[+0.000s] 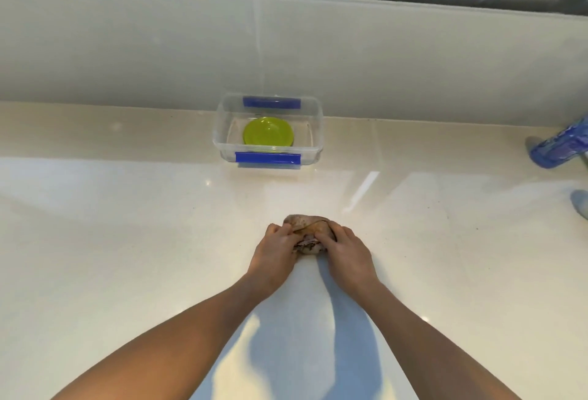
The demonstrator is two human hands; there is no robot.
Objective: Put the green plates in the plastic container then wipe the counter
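A clear plastic container (219, 132) with blue clips stands at the back of the cream counter (127, 240), against the wall. Green plates (268, 131) lie stacked inside it. Nearer to me, a bunched brown cloth (307, 224) rests on the counter. My left hand (276, 253) grips the cloth's left side and my right hand (345, 251) grips its right side. Both hands press it together, and much of the cloth is hidden under my fingers.
A blue plastic bottle (560, 145) lies at the right edge of the counter. A pale object (580, 202) shows partly below it at the frame's edge. A tiled wall and a dark window frame run behind the counter.
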